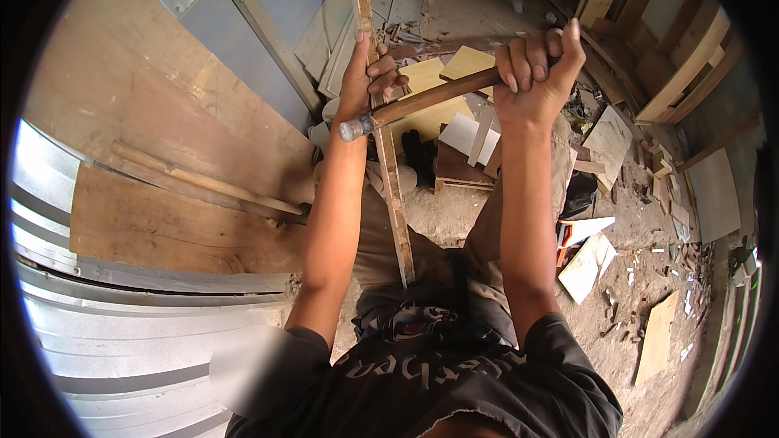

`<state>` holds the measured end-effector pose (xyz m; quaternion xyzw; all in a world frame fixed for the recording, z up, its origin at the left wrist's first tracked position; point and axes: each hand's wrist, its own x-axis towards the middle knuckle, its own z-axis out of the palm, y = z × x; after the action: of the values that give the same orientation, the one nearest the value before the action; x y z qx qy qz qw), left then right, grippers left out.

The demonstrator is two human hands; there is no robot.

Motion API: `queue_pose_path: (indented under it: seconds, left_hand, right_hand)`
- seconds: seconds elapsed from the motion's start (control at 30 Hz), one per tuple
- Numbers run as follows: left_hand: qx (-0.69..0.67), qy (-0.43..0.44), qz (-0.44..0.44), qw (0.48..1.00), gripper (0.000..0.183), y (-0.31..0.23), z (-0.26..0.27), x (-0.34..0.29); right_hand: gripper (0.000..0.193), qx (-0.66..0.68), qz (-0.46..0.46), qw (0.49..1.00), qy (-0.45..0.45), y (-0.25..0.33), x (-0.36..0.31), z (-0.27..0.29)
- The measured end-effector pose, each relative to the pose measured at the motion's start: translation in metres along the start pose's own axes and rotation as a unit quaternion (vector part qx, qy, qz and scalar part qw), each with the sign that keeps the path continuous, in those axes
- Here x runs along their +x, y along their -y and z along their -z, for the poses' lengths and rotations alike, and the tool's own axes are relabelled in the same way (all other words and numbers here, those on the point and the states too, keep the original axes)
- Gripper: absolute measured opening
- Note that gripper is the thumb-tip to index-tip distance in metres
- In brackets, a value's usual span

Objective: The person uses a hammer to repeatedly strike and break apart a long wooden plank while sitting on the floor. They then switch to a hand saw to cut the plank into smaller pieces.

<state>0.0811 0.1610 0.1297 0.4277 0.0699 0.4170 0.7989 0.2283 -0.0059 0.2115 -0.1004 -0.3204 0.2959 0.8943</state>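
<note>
My left hand (363, 77) is wrapped around a long, narrow wooden strip (393, 195), which stands lengthwise before me with its lower end close to my lap. Its face looks rough and notched. In my right hand (537, 73) is a hammer (438, 100), gripped near the end of its brown wooden handle. The handle slants across the strip just below my left fingers. The dull metal hammer head lies to the left of the strip, by my left wrist; whether it touches the strip, I cannot tell.
Large wooden panels (162, 73) lean at the left, with a wooden pole (219, 186) against them and corrugated metal sheets (138, 332) nearby. A low wooden stand (462, 169) sits ahead between my legs. Offcuts, including a pale board (657, 337), litter the floor; wooden frames (690, 73) stand at far right.
</note>
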Motion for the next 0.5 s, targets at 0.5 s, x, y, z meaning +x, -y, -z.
queue_pose_path:
  seconds: [0.5]
  left_hand:
    - [0.109, -0.11, 0.002, 0.988, 0.047, -0.019, -0.024, -0.016]
  right_hand:
    - [0.034, -0.077, 0.031, 0.996, -0.044, 0.003, -0.01, -0.02]
